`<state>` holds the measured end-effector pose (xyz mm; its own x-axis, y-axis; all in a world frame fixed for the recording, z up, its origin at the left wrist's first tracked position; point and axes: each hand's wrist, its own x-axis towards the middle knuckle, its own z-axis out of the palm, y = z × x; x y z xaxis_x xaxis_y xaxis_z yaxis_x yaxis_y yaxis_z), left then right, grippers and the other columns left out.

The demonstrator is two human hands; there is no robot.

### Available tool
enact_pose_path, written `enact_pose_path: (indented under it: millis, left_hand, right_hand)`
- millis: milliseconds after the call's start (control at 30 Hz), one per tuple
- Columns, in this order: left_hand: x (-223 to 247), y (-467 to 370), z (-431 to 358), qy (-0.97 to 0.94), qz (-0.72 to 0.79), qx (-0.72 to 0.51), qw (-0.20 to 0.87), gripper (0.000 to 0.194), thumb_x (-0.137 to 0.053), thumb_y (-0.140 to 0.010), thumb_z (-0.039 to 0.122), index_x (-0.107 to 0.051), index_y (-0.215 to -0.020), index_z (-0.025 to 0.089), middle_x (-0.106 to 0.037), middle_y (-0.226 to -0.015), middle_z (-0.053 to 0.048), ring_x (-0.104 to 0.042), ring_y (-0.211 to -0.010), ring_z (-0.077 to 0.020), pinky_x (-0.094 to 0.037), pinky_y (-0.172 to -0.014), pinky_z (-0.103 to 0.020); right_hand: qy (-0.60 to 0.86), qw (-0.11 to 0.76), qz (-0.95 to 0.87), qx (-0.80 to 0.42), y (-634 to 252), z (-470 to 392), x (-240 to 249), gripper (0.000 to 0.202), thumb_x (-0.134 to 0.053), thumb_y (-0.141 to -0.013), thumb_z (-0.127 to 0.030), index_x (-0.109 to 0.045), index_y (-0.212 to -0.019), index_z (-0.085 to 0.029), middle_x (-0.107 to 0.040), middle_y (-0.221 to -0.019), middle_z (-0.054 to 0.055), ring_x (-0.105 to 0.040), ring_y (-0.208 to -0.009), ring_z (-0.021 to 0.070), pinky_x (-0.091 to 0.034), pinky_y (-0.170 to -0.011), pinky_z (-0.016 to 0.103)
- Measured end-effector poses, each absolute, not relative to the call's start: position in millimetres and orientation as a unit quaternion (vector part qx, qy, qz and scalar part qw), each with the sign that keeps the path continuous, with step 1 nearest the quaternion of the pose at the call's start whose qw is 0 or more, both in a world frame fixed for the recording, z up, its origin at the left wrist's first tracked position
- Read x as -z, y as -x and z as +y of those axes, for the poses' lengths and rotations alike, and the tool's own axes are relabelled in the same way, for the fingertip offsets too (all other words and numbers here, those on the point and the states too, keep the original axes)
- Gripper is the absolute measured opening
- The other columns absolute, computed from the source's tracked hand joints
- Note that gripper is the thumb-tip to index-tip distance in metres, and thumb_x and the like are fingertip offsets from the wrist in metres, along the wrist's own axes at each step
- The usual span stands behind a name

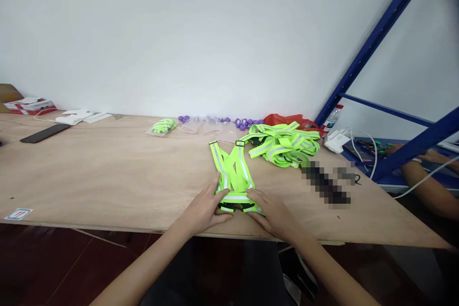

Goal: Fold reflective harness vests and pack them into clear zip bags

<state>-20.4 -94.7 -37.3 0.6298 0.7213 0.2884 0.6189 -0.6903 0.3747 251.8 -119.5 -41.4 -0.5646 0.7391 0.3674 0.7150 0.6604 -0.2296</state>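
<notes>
A neon-yellow reflective strap vest (234, 177) with silver stripes lies on the wooden table in front of me, its shoulder straps crossed and pointing away. Its waist band runs sideways near the table's front edge. At the left end of that band rests my left hand (204, 206), fingers spread and thumb apart. My right hand (272, 213) lies over the right end, fingers stretched out against the straps. Neither hand visibly grips the vest. A black buckle (240, 143) sits at the tip of the right strap. The fingers partly cover the band's ends.
Behind on the right lies a pile of similar reflective straps (283, 146), beside a red bag (292, 120). Clear plastic bags (211, 126), purple pieces (245, 123) and a bagged vest (163, 126) lie along the wall. A blue frame (376, 38) and another person's arm (426, 186) are at right.
</notes>
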Motion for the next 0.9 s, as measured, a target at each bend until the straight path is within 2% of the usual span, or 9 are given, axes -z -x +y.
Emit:
enact_pose_path:
  millis: [167,333,500,600,700,800,900]
  left_hand:
    - [34,19,-89,-0.904,0.368,-0.203,0.079,0.054,-0.072,-0.084,0.04,-0.058,-0.13,0.017,-0.041,-0.153,-0.022,-0.049,-0.135,-0.0363,-0.044,-0.111,-0.051]
    - [33,15,-84,-0.911,0.359,-0.19,0.067,0.047,-0.074,-0.082,0.034,-0.058,-0.123,0.018,-0.047,-0.148,-0.02,-0.045,-0.139,-0.0339,-0.038,-0.115,-0.051]
    - [38,13,-82,-0.909,0.368,-0.185,0.06,0.041,-0.07,-0.087,0.035,-0.057,-0.123,0.018,-0.052,-0.145,-0.02,-0.044,-0.14,-0.0324,-0.037,-0.116,-0.05]
    - [37,12,-80,-0.901,0.378,-0.197,0.079,0.037,-0.065,-0.092,0.042,-0.059,-0.12,0.019,-0.056,-0.142,-0.018,-0.047,-0.138,-0.0319,-0.04,-0.113,-0.048]
    - [31,11,-76,-0.885,0.398,-0.214,0.11,0.036,-0.059,-0.094,0.05,-0.061,-0.114,0.021,-0.061,-0.136,-0.015,-0.056,-0.128,-0.0312,-0.044,-0.108,-0.045]
    - [25,7,-70,-0.858,0.447,-0.213,0.139,0.035,-0.05,-0.098,0.05,-0.062,-0.11,0.02,-0.07,-0.109,-0.013,-0.066,-0.103,-0.0292,-0.051,-0.092,-0.041]
    - [21,0,-61,-0.823,0.506,-0.211,0.153,0.035,-0.042,-0.102,0.048,-0.062,-0.105,0.019,-0.07,-0.09,-0.01,-0.067,-0.085,-0.0269,-0.05,-0.076,-0.035]
  right_hand:
    - [0.409,0.222,-0.884,-0.041,-251,-118,41,0.03,-0.058,-0.094,-0.025,-0.06,-0.124,-0.019,-0.066,-0.131,0.014,-0.062,-0.124,0.0275,-0.052,-0.104,0.046]
    - [0.411,0.229,-0.881,-0.041,-251,-119,42,0.028,-0.058,-0.094,-0.024,-0.061,-0.122,-0.02,-0.067,-0.131,0.014,-0.062,-0.123,0.0278,-0.052,-0.103,0.046]
    - [0.41,0.256,-0.874,-0.044,-251,-117,44,0.026,-0.054,-0.096,-0.026,-0.062,-0.12,-0.02,-0.069,-0.126,0.013,-0.064,-0.119,0.027,-0.053,-0.1,0.045]
    - [0.416,0.278,-0.865,-0.049,-250,-113,44,0.025,-0.051,-0.098,-0.029,-0.063,-0.119,-0.021,-0.072,-0.118,0.012,-0.067,-0.111,0.0263,-0.054,-0.095,0.043]
    - [0.432,0.302,-0.847,-0.064,-248,-105,41,0.025,-0.047,-0.101,-0.032,-0.065,-0.114,-0.021,-0.074,-0.108,0.011,-0.068,-0.102,0.026,-0.053,-0.089,0.041]
    - [0.458,0.308,-0.827,-0.11,-244,-93,34,0.027,-0.044,-0.102,-0.037,-0.067,-0.1,-0.022,-0.074,-0.097,0.008,-0.068,-0.09,0.0241,-0.052,-0.081,0.036]
    - [0.478,0.319,-0.802,-0.161,-240,-80,28,0.034,-0.042,-0.102,-0.04,-0.064,-0.083,-0.021,-0.069,-0.084,0.005,-0.063,-0.078,0.021,-0.05,-0.073,0.032]
